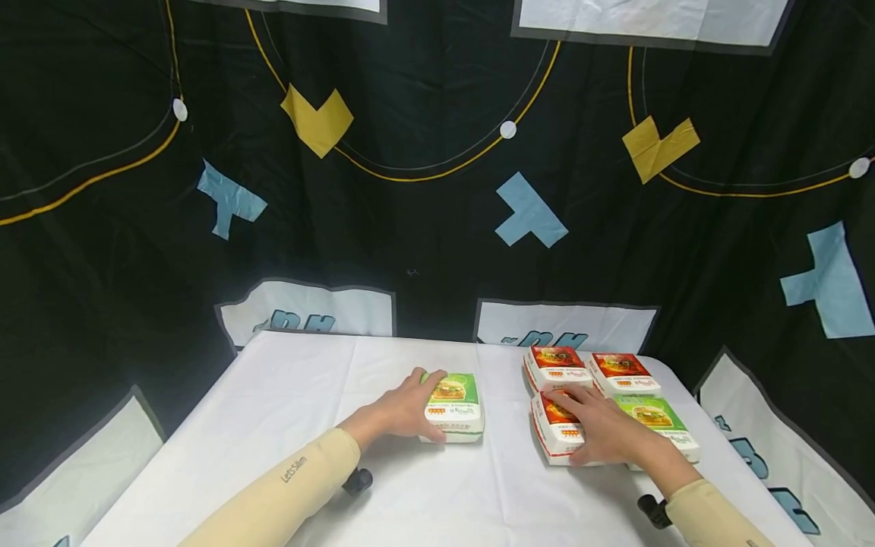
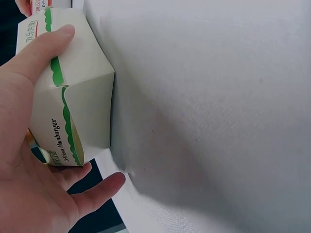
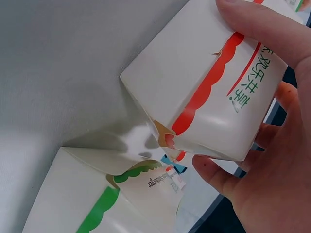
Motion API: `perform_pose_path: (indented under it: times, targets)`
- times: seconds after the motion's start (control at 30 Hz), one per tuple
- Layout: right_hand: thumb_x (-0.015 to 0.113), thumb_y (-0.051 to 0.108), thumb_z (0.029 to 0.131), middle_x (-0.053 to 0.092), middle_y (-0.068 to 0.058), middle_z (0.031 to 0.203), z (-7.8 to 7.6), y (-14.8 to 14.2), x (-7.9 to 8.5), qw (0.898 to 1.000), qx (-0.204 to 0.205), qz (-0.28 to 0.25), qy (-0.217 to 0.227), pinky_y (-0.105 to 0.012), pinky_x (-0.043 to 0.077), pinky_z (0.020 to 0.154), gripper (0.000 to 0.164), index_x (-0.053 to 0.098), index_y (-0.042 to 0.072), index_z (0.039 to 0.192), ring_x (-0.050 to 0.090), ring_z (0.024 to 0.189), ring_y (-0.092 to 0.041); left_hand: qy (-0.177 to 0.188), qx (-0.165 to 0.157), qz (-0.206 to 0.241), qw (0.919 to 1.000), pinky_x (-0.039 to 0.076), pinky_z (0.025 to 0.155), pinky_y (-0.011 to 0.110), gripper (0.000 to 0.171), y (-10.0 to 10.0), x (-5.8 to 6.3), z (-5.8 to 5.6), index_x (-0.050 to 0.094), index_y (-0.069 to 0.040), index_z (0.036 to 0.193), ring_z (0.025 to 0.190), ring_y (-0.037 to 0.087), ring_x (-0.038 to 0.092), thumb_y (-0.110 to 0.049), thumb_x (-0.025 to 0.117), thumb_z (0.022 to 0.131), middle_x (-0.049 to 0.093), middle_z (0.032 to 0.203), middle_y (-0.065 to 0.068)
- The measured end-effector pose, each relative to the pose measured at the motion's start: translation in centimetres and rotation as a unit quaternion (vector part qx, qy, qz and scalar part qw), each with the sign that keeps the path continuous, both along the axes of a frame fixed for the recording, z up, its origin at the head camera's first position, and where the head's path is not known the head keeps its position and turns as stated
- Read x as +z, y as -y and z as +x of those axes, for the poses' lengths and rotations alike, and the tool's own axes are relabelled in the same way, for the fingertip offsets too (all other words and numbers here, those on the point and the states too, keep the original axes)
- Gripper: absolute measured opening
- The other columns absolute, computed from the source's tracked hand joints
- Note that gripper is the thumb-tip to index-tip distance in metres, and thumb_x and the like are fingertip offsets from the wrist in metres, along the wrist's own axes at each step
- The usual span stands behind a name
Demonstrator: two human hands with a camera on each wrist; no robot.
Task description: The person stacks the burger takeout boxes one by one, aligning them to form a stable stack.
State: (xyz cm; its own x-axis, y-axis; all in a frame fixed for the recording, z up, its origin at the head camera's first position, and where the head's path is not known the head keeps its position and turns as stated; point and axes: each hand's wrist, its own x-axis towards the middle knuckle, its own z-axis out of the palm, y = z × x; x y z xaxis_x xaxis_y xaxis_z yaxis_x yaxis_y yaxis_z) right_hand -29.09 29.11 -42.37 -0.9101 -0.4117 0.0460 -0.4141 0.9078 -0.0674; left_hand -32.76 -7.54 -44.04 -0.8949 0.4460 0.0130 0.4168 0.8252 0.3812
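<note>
On the left half of the table, my left hand [image 1: 405,406] grips a green-and-white hamburger box [image 1: 459,409] by its left side. The left wrist view shows the thumb on one wall of that box, while fingers reach behind it. At the right, my right hand [image 1: 608,427] holds a red-and-white hamburger box [image 3: 214,82], thumb on its front wall and fingers on the far side. Beside that box stands a second green hamburger box [image 1: 658,420]. Two more red hamburger boxes [image 1: 557,365] [image 1: 623,372] stand just behind them. All the lids are closed.
A white cloth [image 1: 301,380] covers the table, whose back edge meets a black curtain [image 1: 424,258] with yellow and blue patches. Dark wrist devices [image 1: 358,481] [image 1: 654,511] show beneath both forearms, which wear beige sleeves [image 1: 287,486].
</note>
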Motion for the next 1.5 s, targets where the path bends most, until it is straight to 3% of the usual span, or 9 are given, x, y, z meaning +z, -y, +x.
perform_pose_path:
  times: [0.5, 0.77, 1.07, 1.2, 1.5]
  targets:
    - [0.082, 0.052, 0.057, 0.03, 0.002, 0.145, 0.0, 0.6, 0.6, 1.0, 0.005, -0.006, -0.005, -0.055, 0.041, 0.091, 0.102, 0.026, 0.046, 0.142, 0.029, 0.127, -0.024, 0.003, 0.004, 0.003, 1.0, 0.043, 0.069, 0.032, 0.105, 0.1, 0.3, -0.2, 0.02, -0.031, 0.144, 0.1, 0.016, 0.044, -0.056, 0.078, 0.06, 0.034, 0.13, 0.003]
    - [0.081, 0.049, 0.06, 0.03, 0.002, 0.146, 0.6, 0.8, 0.8, 1.0, 0.02, -0.014, 0.001, -0.05, 0.042, 0.092, 0.098, 0.026, 0.047, 0.141, 0.028, 0.128, -0.023, 0.011, 0.0, 0.002, 0.9999, 0.043, 0.069, 0.031, 0.106, 0.1, -0.3, -0.1, 0.02, -0.031, 0.144, 0.1, 0.014, 0.044, -0.056, 0.078, 0.059, 0.035, 0.129, 0.001]
    - [0.079, 0.046, 0.063, 0.034, 0.001, 0.143, 0.9, 1.5, 2.4, 0.999, 0.043, -0.015, -0.017, -0.049, 0.04, 0.093, 0.093, 0.028, 0.046, 0.14, 0.032, 0.126, -0.023, 0.004, -0.002, 0.002, 1.0, 0.043, 0.069, 0.032, 0.105, -0.1, 0.2, -0.3, 0.021, -0.031, 0.144, 0.1, 0.015, 0.044, -0.057, 0.078, 0.06, 0.035, 0.129, 0.002]
    - [0.078, 0.05, 0.064, 0.032, 0.0, 0.145, 0.8, 1.9, 2.6, 0.999, 0.04, -0.014, -0.003, -0.05, 0.04, 0.092, 0.093, 0.025, 0.05, 0.14, 0.031, 0.128, -0.024, 0.01, -0.005, 0.004, 0.9999, 0.043, 0.068, 0.032, 0.106, -0.1, 0.0, -0.1, 0.021, -0.03, 0.144, 0.1, 0.015, 0.044, -0.056, 0.078, 0.059, 0.035, 0.129, 0.003]
    - [0.077, 0.055, 0.061, 0.026, 0.006, 0.147, 0.1, 3.3, 3.5, 1.0, 0.023, -0.018, 0.01, -0.041, 0.047, 0.08, 0.098, 0.017, 0.056, 0.139, 0.027, 0.128, -0.019, 0.004, 0.001, 0.0, 1.0, 0.043, 0.069, 0.032, 0.106, 0.1, -0.4, -0.3, 0.02, -0.032, 0.144, 0.101, 0.015, 0.044, -0.058, 0.077, 0.059, 0.034, 0.13, 0.002]
